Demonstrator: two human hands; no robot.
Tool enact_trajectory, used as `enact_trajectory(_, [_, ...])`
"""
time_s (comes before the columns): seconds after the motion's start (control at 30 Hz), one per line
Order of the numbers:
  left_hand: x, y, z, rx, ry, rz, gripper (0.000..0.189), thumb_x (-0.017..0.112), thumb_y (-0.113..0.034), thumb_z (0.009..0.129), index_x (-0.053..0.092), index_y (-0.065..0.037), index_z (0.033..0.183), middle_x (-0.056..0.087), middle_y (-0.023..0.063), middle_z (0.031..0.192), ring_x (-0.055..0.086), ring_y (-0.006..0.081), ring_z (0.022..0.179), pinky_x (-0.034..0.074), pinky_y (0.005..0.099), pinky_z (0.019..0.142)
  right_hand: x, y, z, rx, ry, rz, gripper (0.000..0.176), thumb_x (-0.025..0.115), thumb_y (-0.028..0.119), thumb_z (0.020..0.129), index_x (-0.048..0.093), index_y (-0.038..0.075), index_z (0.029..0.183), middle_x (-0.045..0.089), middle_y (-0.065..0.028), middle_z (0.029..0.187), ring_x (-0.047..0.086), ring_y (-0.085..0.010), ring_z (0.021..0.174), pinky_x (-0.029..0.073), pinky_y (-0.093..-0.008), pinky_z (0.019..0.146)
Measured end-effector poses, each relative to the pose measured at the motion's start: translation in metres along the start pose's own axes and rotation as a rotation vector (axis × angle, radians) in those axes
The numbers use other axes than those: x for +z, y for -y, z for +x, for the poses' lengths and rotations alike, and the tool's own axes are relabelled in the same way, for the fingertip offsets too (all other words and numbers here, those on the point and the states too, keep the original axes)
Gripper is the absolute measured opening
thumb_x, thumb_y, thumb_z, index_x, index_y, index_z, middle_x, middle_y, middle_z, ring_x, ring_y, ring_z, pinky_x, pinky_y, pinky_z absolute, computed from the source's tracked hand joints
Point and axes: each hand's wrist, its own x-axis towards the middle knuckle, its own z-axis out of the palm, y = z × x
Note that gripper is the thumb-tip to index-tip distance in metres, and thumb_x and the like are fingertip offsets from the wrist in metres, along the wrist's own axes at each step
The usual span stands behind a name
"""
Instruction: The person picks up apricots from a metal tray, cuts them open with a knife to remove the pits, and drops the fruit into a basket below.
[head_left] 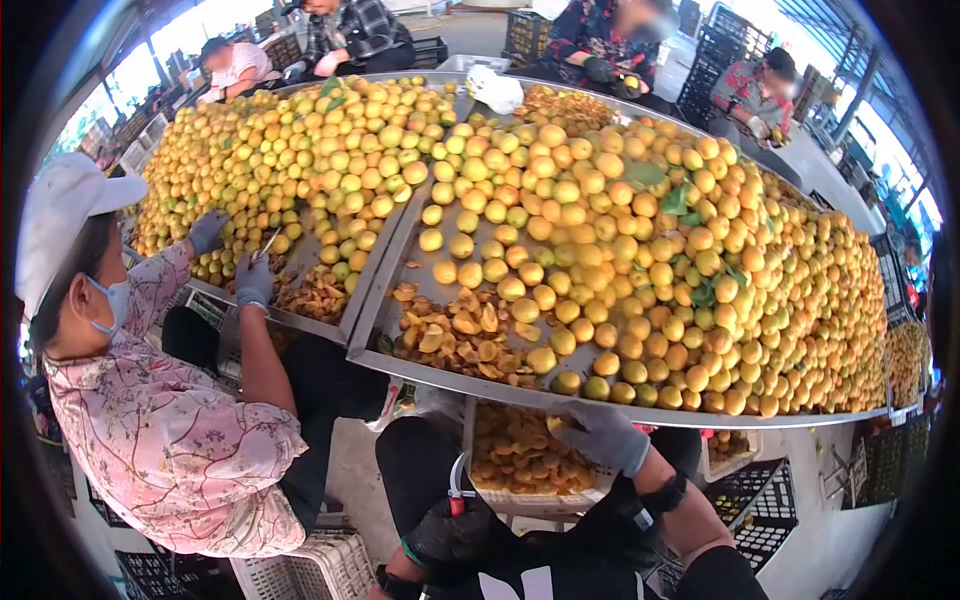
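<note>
My left hand (448, 533), in a black glove, is closed around the red handle of a small hooked metal blade (456, 474), which points upward above my lap. My right hand (607, 440), in a grey glove, is over the edge of a crate (590, 494) beneath the tray. Its fingers are bent around what looks like a piece of apricot (554, 424), mostly hidden by the glove. Halved apricots (525, 450) fill that crate. Above my hands, whole yellow-orange apricots (640, 290) lie heaped on the metal tray (480, 385), with a pile of cut pieces (455, 330) at its near left corner.
At my left, a co-worker (170, 420) in a cap and grey gloves holds a blade over the adjoining tray section. Several other people sit along the far side. Black crates (765, 510) are on the floor at right; a pale crate (310, 568) stands at lower left.
</note>
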Motion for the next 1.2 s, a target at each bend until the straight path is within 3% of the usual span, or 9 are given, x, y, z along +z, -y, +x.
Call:
enact_trajectory(0.07, [0.015, -0.003, 0.000, -0.025, -0.049, 0.068, 0.011, 0.064, -0.011, 0.086, 0.053, -0.012, 0.081, 0.046, -0.0050, 0.065, 0.045, 0.0085, 0.050, 0.035, 0.0215, 0.045, -0.010, -0.014, -0.022, -0.103, -0.053, -0.216, 0.030, 0.063, 0.018, 0.087, 0.062, 0.009, 0.115, 0.066, -0.0142, 0.085, 0.065, -0.0296, 0.083, 0.049, -0.0395, 0.069])
enact_trajectory(0.23, [0.027, -0.003, 0.007, -0.031, -0.158, 0.203, 0.012, 0.064, -0.018, 0.089, 0.056, -0.009, 0.089, 0.050, -0.0031, 0.066, 0.047, 0.0086, 0.051, 0.035, 0.0212, 0.044, -0.036, -0.019, 0.000, 0.226, 0.019, -0.041, 0.030, 0.064, 0.028, 0.083, 0.065, 0.012, 0.109, 0.066, -0.0117, 0.099, 0.062, -0.0284, 0.094, 0.048, -0.0415, 0.083])
enact_trajectory(0.33, [0.008, 0.000, 0.013, 0.002, -0.073, 0.208, 0.016, 0.064, -0.019, 0.089, 0.057, -0.007, 0.097, 0.053, -0.0012, 0.068, 0.048, 0.0093, 0.051, 0.036, 0.0220, 0.044, -0.032, -0.038, 0.050, 0.011, -0.032, -0.285, 0.032, 0.066, 0.030, 0.081, 0.066, 0.013, 0.108, 0.066, -0.0108, 0.100, 0.060, -0.0272, 0.100, 0.045, -0.0399, 0.089])
enact_trajectory(0.63, [-0.011, -0.002, 0.009, -0.034, 0.029, 0.103, 0.024, 0.068, -0.018, 0.086, 0.058, -0.005, 0.104, 0.053, -0.0007, 0.070, 0.047, 0.0106, 0.051, 0.037, 0.0236, 0.046, 0.000, -0.065, 0.166, 0.100, -0.130, -0.765, 0.050, 0.067, 0.031, 0.077, 0.057, 0.020, 0.125, 0.059, -0.0047, 0.121, 0.052, -0.0300, 0.113, 0.036, -0.0439, 0.100])
enact_trajectory(0.9, [-0.003, -0.006, 0.008, -0.054, -0.078, 0.199, 0.021, 0.066, -0.019, 0.087, 0.058, -0.005, 0.101, 0.050, -0.0013, 0.066, 0.044, 0.0105, 0.049, 0.033, 0.0233, 0.044, -0.031, -0.058, 0.174, 0.115, 0.070, -0.740, 0.047, 0.068, 0.030, 0.075, 0.060, 0.017, 0.119, 0.062, -0.0099, 0.111, 0.056, -0.0320, 0.106, 0.037, -0.0459, 0.100])
enact_trajectory(0.97, [-0.009, -0.006, 0.012, -0.075, -0.105, 0.219, 0.020, 0.065, -0.020, 0.087, 0.058, -0.006, 0.100, 0.050, -0.0014, 0.065, 0.044, 0.0105, 0.048, 0.033, 0.0232, 0.044, -0.033, -0.066, 0.152, 0.083, -0.180, -0.330, 0.045, 0.072, 0.024, 0.075, 0.060, 0.012, 0.116, 0.064, -0.0109, 0.102, 0.057, -0.0265, 0.108, 0.038, -0.0426, 0.099])
enact_trajectory(1.03, [-0.020, -0.003, 0.017, -0.145, 0.129, -0.029, 0.018, 0.064, -0.023, 0.087, 0.057, -0.008, 0.096, 0.047, -0.0026, 0.064, 0.045, 0.0119, 0.051, 0.034, 0.0226, 0.046, -0.027, -0.060, 0.116, 0.124, -0.228, 0.855, 0.050, 0.072, 0.006, 0.080, 0.050, 0.005, 0.126, 0.060, -0.0077, 0.110, 0.057, -0.0193, 0.103, 0.049, -0.0337, 0.088])
enact_trajectory(1.1, [-0.010, -0.004, 0.022, -0.155, -0.033, -0.002, 0.016, 0.063, -0.022, 0.087, 0.057, -0.009, 0.094, 0.047, -0.0022, 0.064, 0.046, 0.0126, 0.053, 0.036, 0.0230, 0.048, -0.021, -0.055, 0.078, 0.155, -0.133, 1.554, 0.063, 0.070, 0.002, 0.080, 0.041, 0.008, 0.135, 0.058, -0.0072, 0.114, 0.059, -0.0214, 0.102, 0.049, -0.0344, 0.090])
enact_trajectory(1.2, [0.029, -0.022, 0.034, -0.139, -0.527, 0.097, 0.012, 0.062, -0.021, 0.088, 0.058, -0.010, 0.088, 0.048, -0.0010, 0.065, 0.050, 0.0147, 0.059, 0.041, 0.0241, 0.056, -0.018, -0.019, 0.028, 0.184, -0.051, 1.559, 0.072, 0.071, 0.000, 0.076, 0.037, 0.009, 0.139, 0.056, -0.0091, 0.119, 0.058, -0.0236, 0.106, 0.049, -0.0328, 0.089])
